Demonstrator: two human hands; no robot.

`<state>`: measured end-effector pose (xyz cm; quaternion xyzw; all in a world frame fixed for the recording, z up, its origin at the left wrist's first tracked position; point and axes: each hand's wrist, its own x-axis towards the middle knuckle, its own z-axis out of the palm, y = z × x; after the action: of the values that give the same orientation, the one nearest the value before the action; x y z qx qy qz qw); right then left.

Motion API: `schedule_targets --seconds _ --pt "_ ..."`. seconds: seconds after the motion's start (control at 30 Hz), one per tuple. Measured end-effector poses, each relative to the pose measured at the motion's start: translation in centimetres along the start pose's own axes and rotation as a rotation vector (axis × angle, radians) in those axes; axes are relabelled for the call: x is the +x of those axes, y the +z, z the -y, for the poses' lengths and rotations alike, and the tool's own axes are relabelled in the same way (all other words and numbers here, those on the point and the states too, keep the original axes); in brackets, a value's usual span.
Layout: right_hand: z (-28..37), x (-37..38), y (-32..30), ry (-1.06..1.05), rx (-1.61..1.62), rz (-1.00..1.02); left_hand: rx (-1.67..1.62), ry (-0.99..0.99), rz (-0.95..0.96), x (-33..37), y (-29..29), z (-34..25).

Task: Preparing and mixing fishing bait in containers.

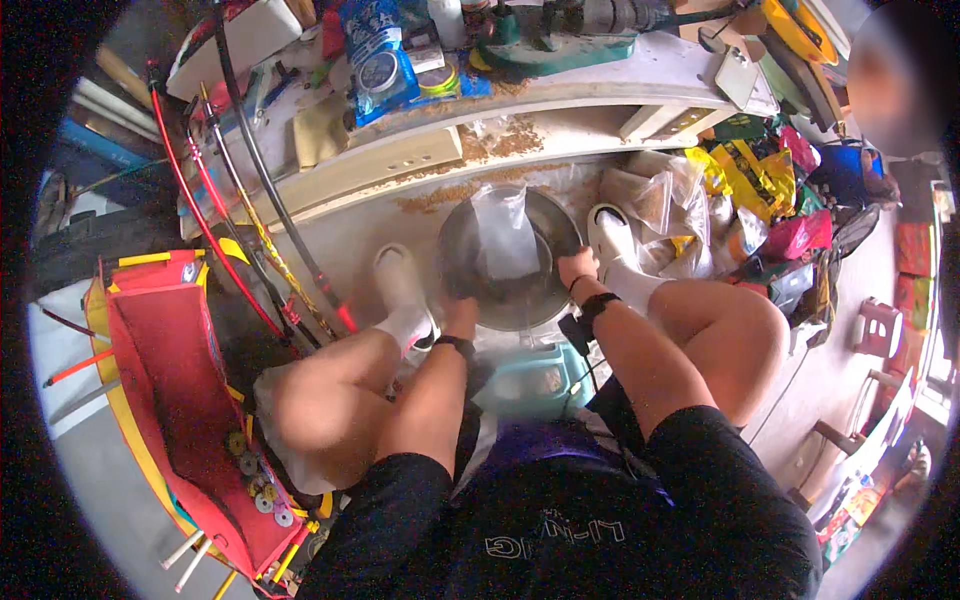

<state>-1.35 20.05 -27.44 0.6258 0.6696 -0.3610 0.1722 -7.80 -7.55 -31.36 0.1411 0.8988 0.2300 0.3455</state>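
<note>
A round dark grey basin (462,285) rests on the floor between my feet. A translucent whitish plastic bag or sheet (507,235) lies over its far rim and hangs down inside. My right hand (578,268) is closed on the basin's right rim, with a black band at the wrist. At the near left rim is my left hand (460,318); it is blurred and its fingers are hidden. What else the basin holds is too smeared to make out. A light teal plastic box or stool (535,380) stands just on my side of the basin.
Ahead runs a low white bench (560,85) with a blue packet (375,65) and a green-based tool (560,50). Brown crumbs (500,140) are scattered below. Bags (750,180) pile at right. Left are upright rods (225,240) and a long red case (165,370).
</note>
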Motion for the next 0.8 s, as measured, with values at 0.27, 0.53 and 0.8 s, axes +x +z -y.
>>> schedule_targets --seconds 0.27,0.53,0.8 --pt "-3.0 4.8 1.6 -0.298 -0.395 0.065 0.392 0.105 0.131 1.8 0.7 1.4" --pt "3.6 5.9 2.8 -0.405 -0.157 -0.676 -0.113 -0.356 -0.74 7.2 -4.4 -6.1" --pt "15.5 3.8 -1.8 -0.827 0.086 -0.065 -0.257 0.283 -0.502 15.2 -9.1 -12.9"
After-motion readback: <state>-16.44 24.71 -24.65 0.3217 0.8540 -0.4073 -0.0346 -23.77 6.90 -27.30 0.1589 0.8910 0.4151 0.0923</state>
